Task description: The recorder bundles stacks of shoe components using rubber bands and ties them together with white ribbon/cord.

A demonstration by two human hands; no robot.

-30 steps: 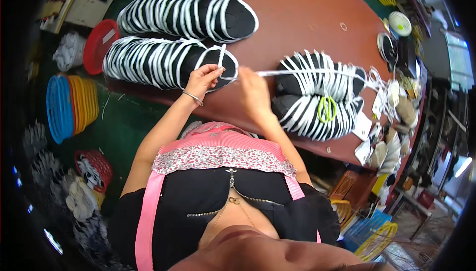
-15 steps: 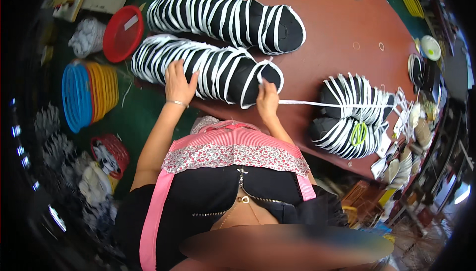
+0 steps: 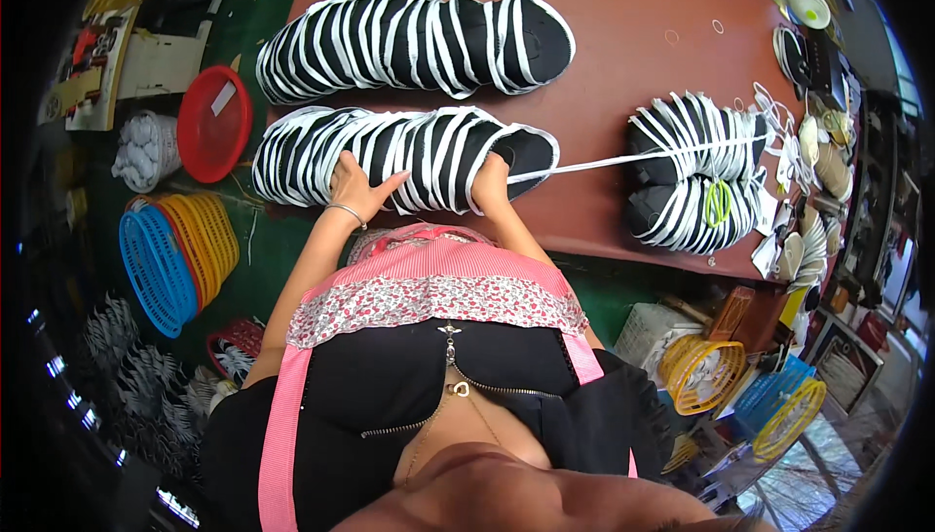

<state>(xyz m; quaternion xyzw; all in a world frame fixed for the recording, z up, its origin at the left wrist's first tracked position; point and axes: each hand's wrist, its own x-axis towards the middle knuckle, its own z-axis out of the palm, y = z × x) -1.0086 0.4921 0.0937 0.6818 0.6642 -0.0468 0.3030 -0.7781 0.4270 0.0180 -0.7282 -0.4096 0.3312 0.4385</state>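
On the table lies a near row of nested black fabric pieces with white edging (image 3: 370,157), resembling shoe uppers. My left hand (image 3: 356,191) rests on its near side, fingers spread and thumb apart. At the right end of this row, my right hand (image 3: 493,184) is closed at the edge of the end black piece (image 3: 526,154); its fingertips are partly hidden in the fold. From that end a white strip (image 3: 623,159) runs taut to two shorter bundles of similar black and white pieces (image 3: 696,171) on the right. A yellow-green loop (image 3: 718,204) lies on the nearer bundle.
A second long row (image 3: 419,43) lies behind, on the red-brown table (image 3: 623,55). Loose shoe parts (image 3: 808,157) crowd the table's right side. Left on the green floor stand a red basin (image 3: 214,123), a white bucket (image 3: 146,152) and blue and yellow baskets (image 3: 180,259).
My right hand has moved from the white strip at the row's end down to the edge of the end piece, which now leans out rightward. My left hand remains on the row. The view has shifted.
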